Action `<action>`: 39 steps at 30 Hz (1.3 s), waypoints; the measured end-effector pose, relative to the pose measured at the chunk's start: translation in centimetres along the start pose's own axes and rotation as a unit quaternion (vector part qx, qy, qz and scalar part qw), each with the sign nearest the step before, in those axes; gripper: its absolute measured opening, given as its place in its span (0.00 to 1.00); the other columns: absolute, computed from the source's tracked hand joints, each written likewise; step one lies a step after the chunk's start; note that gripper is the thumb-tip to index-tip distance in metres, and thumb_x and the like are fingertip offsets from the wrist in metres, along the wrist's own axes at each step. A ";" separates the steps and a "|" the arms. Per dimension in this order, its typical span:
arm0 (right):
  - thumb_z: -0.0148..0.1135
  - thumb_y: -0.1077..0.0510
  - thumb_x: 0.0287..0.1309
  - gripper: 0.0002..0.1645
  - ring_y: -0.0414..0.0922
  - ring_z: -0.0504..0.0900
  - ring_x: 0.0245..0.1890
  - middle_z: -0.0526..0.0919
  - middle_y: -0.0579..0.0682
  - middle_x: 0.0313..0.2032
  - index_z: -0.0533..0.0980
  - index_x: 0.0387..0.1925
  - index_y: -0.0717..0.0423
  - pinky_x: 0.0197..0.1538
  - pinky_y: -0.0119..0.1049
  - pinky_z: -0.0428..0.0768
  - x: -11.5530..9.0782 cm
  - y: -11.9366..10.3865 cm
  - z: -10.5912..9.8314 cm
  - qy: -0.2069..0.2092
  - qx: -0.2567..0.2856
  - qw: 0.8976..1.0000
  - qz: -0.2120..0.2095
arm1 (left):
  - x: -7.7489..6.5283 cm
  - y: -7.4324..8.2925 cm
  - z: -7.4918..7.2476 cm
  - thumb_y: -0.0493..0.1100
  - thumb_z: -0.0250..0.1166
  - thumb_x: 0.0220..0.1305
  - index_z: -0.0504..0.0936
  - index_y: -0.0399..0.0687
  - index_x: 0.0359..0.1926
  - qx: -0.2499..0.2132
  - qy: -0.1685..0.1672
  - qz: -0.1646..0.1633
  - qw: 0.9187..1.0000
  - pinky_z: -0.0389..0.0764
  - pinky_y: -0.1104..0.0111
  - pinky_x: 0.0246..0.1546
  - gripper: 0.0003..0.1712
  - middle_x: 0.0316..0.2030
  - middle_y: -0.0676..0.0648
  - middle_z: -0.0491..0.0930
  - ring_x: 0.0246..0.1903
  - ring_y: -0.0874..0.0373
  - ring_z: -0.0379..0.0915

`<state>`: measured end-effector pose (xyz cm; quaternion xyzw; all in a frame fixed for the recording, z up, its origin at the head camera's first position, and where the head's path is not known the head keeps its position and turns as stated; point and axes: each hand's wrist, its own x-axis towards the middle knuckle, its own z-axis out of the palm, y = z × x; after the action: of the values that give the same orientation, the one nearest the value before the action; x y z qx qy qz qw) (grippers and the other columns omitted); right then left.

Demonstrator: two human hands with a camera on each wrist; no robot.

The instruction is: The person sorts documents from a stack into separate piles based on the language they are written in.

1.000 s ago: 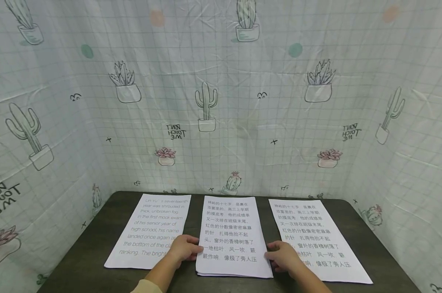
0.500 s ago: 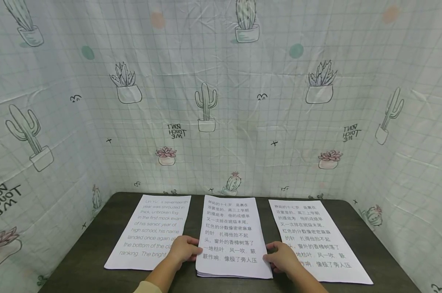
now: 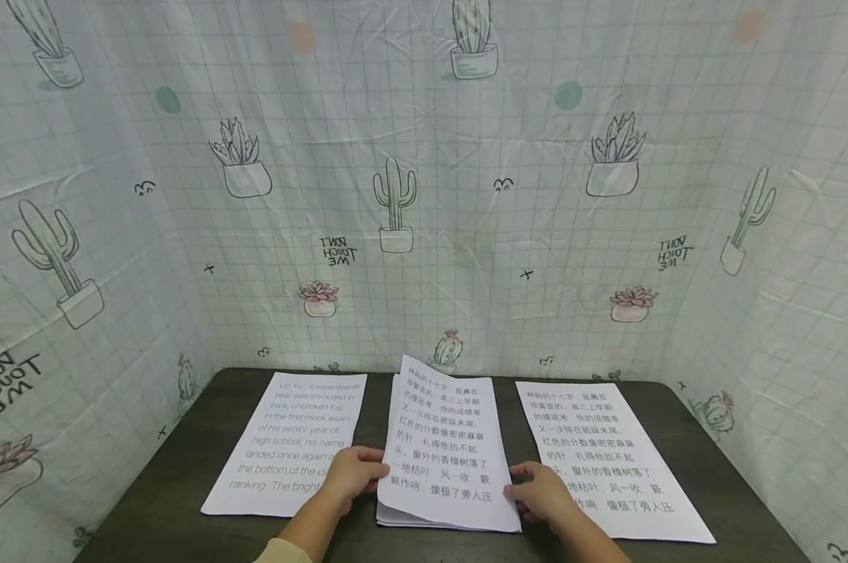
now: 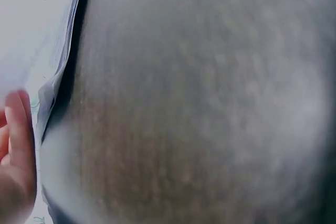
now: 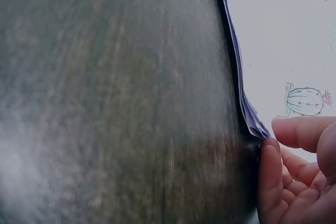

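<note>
A stack of printed paper (image 3: pixel 452 520) lies in the middle of the dark table, its top sheet (image 3: pixel 441 438) covered in Chinese characters. That sheet's left side is raised and bowed above the pages beneath. My left hand (image 3: pixel 356 473) pinches its left edge near the lower corner. On the opposite side, my right hand (image 3: pixel 542 493) holds the stack's right edge between thumb and curled fingers. The right wrist view shows the thumb (image 5: pixel 299 129) over the page edges, which bend at the fingertips. Only part of the left hand (image 4: pixel 18 156) appears in the left wrist view.
English-printed paper (image 3: pixel 290 438) lies to the left, partly behind the left forearm. Chinese-printed paper (image 3: pixel 606 469) lies to the right, its lower left part covered by the right hand. A cactus-patterned curtain (image 3: pixel 424 297) hangs behind the table (image 3: pixel 163 485) and along both sides.
The top sheet of the middle stack has risen on its left side, up with my left hand. The right hand stays at the right edge, and the outer papers have not moved.
</note>
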<state>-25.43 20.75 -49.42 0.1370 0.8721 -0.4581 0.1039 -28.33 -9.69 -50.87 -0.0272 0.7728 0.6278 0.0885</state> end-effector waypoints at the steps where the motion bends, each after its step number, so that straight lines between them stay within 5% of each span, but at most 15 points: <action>1: 0.66 0.62 0.52 0.29 0.47 0.81 0.28 0.80 0.56 0.31 0.73 0.55 0.71 0.30 0.40 0.83 0.0 0.0 0.0 -0.001 0.003 1.000 -0.002 | 0.0 -0.1 0.0 0.32 0.66 0.55 0.78 0.25 0.51 -0.014 -0.007 -0.003 1.000 0.85 0.67 0.33 0.21 0.38 0.40 0.84 0.30 0.61 0.80; 9: 0.59 0.57 0.62 0.28 0.45 0.83 0.31 0.84 0.56 0.38 0.72 0.57 0.72 0.33 0.42 0.83 -0.3 0.1 -0.4 0.002 0.044 0.998 -0.033 | 0.3 -0.7 0.1 0.34 0.62 0.62 0.70 0.25 0.62 -0.117 -0.047 -0.018 0.992 0.84 0.69 0.39 0.28 0.45 0.42 0.83 0.38 0.61 0.81; 23: 0.51 0.66 0.61 0.33 0.51 0.86 0.41 0.84 0.60 0.47 0.61 0.68 0.70 0.42 0.44 0.85 -0.5 -0.1 -2.0 -0.032 0.188 0.980 -0.052 | -0.1 0.9 0.7 0.31 0.57 0.59 0.60 0.26 0.69 -0.172 -0.086 0.006 0.981 0.85 0.66 0.41 0.36 0.50 0.39 0.80 0.39 0.60 0.81; 34: 0.45 0.66 0.64 0.34 0.45 0.86 0.43 0.84 0.57 0.51 0.55 0.71 0.70 0.43 0.41 0.83 -0.8 1.3 -5.7 -0.054 0.212 0.975 -0.051 | 0.2 2.8 3.4 0.27 0.53 0.54 0.56 0.31 0.72 -0.203 -0.129 0.014 0.971 0.83 0.68 0.34 0.41 0.56 0.35 0.79 0.37 0.60 0.82; 39: 0.43 0.66 0.66 0.35 0.42 0.85 0.44 0.82 0.56 0.54 0.52 0.73 0.70 0.44 0.40 0.82 -1.1 2.2 -7.5 -0.059 0.215 0.973 -0.063 | 0.3 3.7 4.9 0.28 0.54 0.54 0.59 0.35 0.72 -0.194 -0.131 0.008 0.972 0.83 0.69 0.34 0.41 0.52 0.39 0.82 0.35 0.60 0.81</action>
<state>-24.05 27.93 -46.56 0.0740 0.7523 -0.6478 0.0945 -28.72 -4.09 -48.31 0.0450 0.6178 0.7648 0.1771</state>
